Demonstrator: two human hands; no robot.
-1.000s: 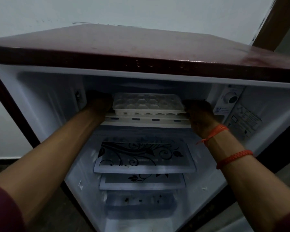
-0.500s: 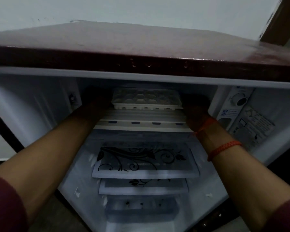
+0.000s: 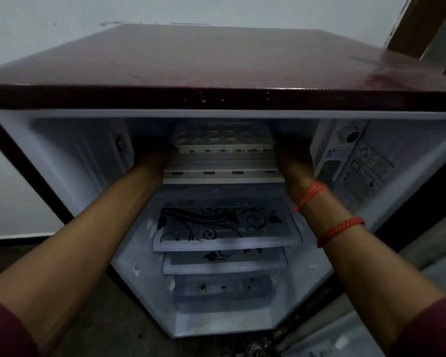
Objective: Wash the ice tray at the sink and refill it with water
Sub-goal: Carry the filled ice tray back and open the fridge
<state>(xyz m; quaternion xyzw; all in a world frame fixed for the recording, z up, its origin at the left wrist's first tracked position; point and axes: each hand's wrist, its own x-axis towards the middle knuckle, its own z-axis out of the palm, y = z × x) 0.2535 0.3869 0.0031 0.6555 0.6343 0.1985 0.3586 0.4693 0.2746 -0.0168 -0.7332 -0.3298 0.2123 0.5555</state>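
Head view: you have both arms inside the open fridge (image 3: 216,68), up at its top compartment. At the back of the ribbed shelf (image 3: 222,164) is the ice tray (image 3: 222,139): pale and level, with rows of rounded cells, too dim to tell if filled. Your left hand (image 3: 152,157) and right hand (image 3: 292,161) flank its ends. Their fingers are lost in shadow, so I cannot tell the grip. This looks like carrying the tray between fridge and sink. Next, hold both ends firmly and keep it flat.
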